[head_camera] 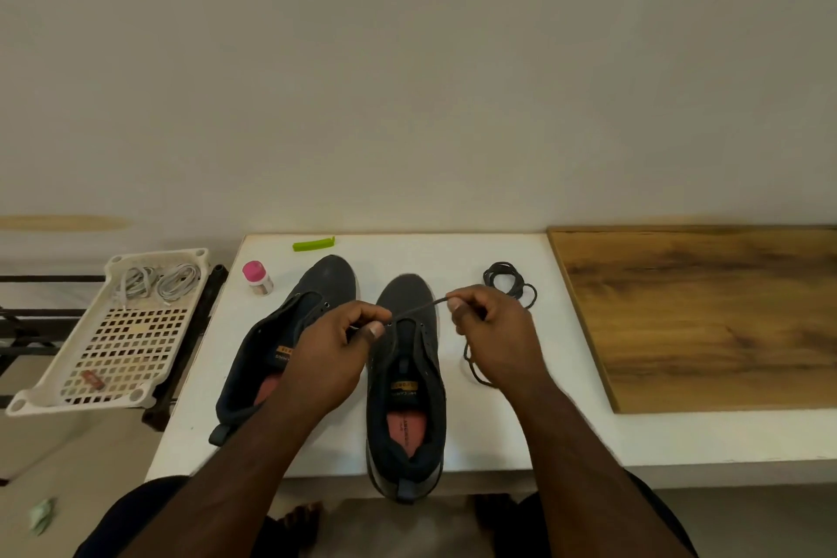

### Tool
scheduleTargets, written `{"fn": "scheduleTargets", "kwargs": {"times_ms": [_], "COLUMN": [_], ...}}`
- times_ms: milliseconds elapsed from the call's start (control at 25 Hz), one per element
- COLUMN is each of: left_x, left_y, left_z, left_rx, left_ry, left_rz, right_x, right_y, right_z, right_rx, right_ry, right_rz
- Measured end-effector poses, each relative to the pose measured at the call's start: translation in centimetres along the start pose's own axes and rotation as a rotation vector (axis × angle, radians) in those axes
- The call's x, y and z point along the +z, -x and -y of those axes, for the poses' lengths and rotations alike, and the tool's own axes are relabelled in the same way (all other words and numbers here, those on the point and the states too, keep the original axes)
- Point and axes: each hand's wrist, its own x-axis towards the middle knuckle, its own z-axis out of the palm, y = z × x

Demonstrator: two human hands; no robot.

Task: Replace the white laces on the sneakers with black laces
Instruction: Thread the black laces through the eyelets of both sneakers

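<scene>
A thin black lace runs taut over the right-hand sneaker, just above its front eyelets. The left hand pinches one end between thumb and forefinger at the shoe's throat; the right hand pinches the lace higher up, fingers curled, and the slack drops past the right wrist into a loose loop on the tabletop. Both sneakers are dark grey with no laces threaded, pink insoles showing, and an orange tag on each tongue. They stand side by side, toes away from the person; the left sneaker is angled, and the right one's heel hangs over the near edge. A second black lace lies coiled just beyond the right hand.

Off the left edge of the tabletop sits a white perforated basket, holding two bundles of white laces at its far end and a small reddish object near its front corner. A pink-capped bottle and a green clip lie near the far left corner; a wooden board lies to the right.
</scene>
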Motion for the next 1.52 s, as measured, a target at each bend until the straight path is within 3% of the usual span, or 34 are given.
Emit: {"fn": "scheduleTargets", "kwargs": {"times_ms": [80,280,360,480,560,640,840,1040,1520], "left_x": [0.4,1.2,1.3,1.3,1.5,1.9,3.0,3.1,4.1], "left_y": [-0.3,-0.8,-0.5,0.6,0.8,0.5,-0.6,-0.7,-0.8], "left_z": [0.3,-1.1,-1.4,-1.1,-0.9,-0.7,0.5,2.1,3.4], "left_rx": [-0.038,-0.068,-0.083,-0.085,-0.072,-0.063,-0.021,-0.172,-0.214], "left_ry": [0.015,0.026,0.037,0.004,-0.028,-0.035,-0.073,-0.065,-0.034], "left_rz": [0.022,-0.029,-0.057,-0.024,0.019,0.046,0.184,0.165,0.094], "right_x": [-0.9,2.1,2.0,0.5,0.2,1.1,3.6,4.8,4.7], "right_y": [-0.3,1.2,0.9,0.2,-0.1,-0.2,-0.9,-1.0,-0.5], "right_z": [-0.6,1.0,0.8,-0.6,-1.3,-1.3,-2.0,-2.4,-1.6], "right_rx": [0.006,-0.340,-0.273,0.068,0.263,0.337,0.357,0.454,0.344], "right_ry": [0.011,0.201,0.206,-0.052,-0.245,-0.322,-0.332,-0.356,-0.229], "right_rz": [-0.052,0.254,0.160,-0.040,-0.021,0.049,0.081,0.146,0.231]}}
